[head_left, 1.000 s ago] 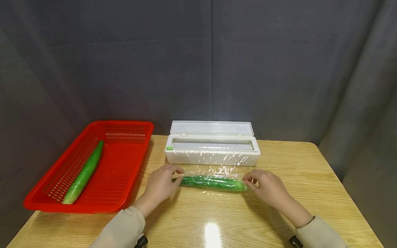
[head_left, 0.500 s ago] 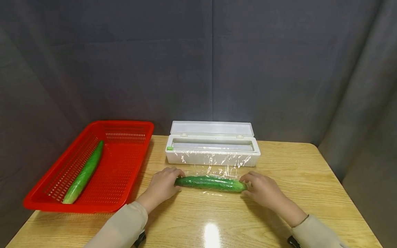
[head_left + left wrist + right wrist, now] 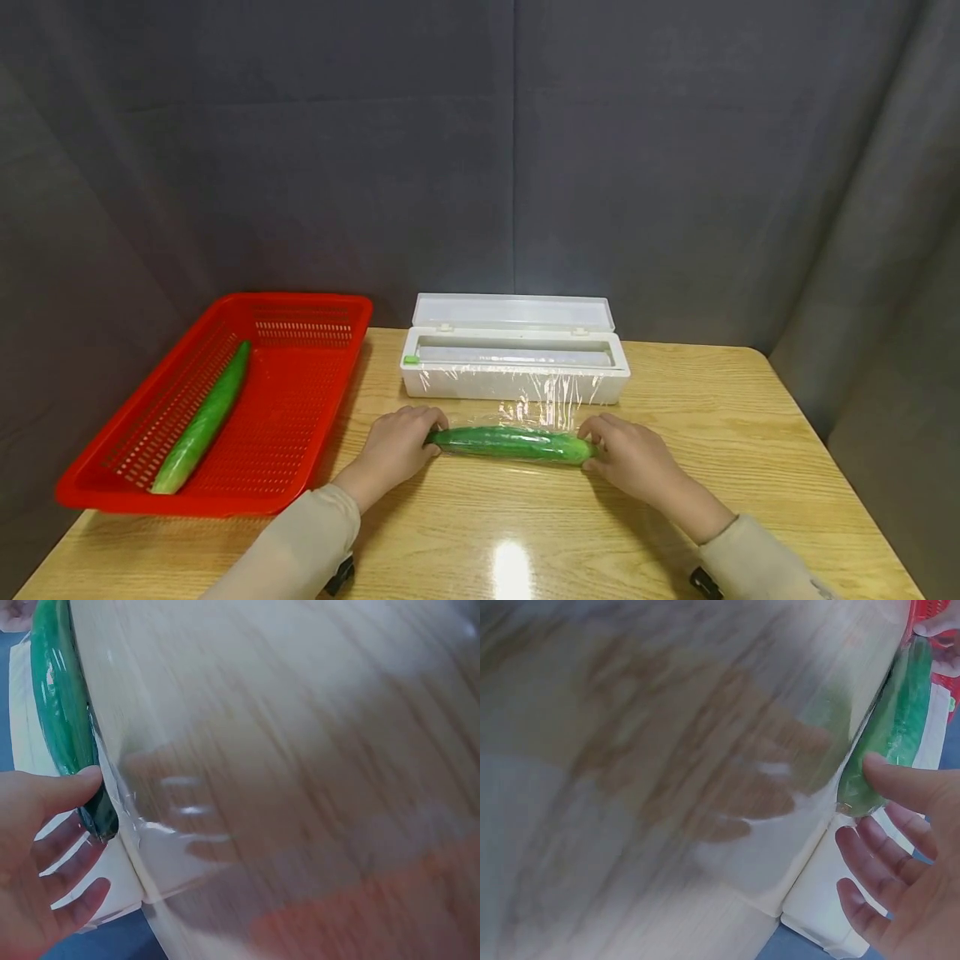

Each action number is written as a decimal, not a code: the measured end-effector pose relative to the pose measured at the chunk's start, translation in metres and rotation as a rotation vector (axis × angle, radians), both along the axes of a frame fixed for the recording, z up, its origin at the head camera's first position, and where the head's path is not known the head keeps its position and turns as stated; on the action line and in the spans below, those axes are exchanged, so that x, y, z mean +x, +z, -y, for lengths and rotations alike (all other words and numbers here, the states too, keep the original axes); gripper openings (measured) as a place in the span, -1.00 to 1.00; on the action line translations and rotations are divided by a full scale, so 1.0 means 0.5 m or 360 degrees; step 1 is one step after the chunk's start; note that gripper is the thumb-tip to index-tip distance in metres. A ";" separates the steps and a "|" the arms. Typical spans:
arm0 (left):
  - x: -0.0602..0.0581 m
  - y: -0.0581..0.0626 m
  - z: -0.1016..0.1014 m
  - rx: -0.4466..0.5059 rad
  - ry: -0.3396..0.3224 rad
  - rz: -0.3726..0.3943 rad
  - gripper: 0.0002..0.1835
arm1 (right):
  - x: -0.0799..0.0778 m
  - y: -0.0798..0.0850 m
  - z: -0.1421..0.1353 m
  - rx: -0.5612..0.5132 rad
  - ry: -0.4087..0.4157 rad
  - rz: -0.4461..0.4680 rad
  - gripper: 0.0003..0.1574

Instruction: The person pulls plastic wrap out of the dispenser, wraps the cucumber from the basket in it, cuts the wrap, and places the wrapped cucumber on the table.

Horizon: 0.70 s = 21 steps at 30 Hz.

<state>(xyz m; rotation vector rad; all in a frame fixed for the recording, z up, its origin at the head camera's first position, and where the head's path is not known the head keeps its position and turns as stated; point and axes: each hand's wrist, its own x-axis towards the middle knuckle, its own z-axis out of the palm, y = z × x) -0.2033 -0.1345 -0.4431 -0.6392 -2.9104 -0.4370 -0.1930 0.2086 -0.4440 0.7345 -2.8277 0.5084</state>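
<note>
Gripping both ends of a long green cucumber (image 3: 510, 444), the two hands had it crosswise on the wooden surface (image 3: 423, 542), right in front of a white cling-film box (image 3: 513, 385). Left hand (image 3: 397, 447) had the darker, skinnier end, right hand (image 3: 630, 456) had the paler, fatter one. Fingers on both sides were closed on the cucumber: in the left wrist view the thumb was on the near side and pressed down close to the tip, with the outer fingers (image 3: 84, 904) loosely bent and not really on it. Pretty much the same deal in the right wrist view, thumb on the peel and the last couple of fingers just hanging there.

Clear film (image 3: 555, 412) ran down the front of the box to the cucumber, and the cucumber was all shiny with it. Couldn't tell how many layers, tbh. The box's lid (image 3: 513, 312) was flipped up at the back, so you could see the roll (image 3: 513, 356) inside, and a little green slider (image 3: 410, 359) was at the left end of the front edge.

Off to the left, a red plastic basket (image 3: 296, 408) had a second cucumber (image 3: 201, 429) lying in it, slanted along the left wall. Dark grey curtain (image 3: 480, 158) behind everything.
</note>
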 end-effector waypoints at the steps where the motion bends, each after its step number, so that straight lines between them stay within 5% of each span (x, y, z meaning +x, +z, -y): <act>1: 0.001 0.001 0.001 -0.0003 -0.0008 0.0002 -0.70 | 0.000 0.000 -0.001 0.0001 -0.0005 0.0004 -0.53; 21: 0.002 0.002 0.007 -0.0023 -0.0045 0.0014 -0.81 | -0.020 0.018 -0.006 0.0006 0.0004 0.0015 -0.64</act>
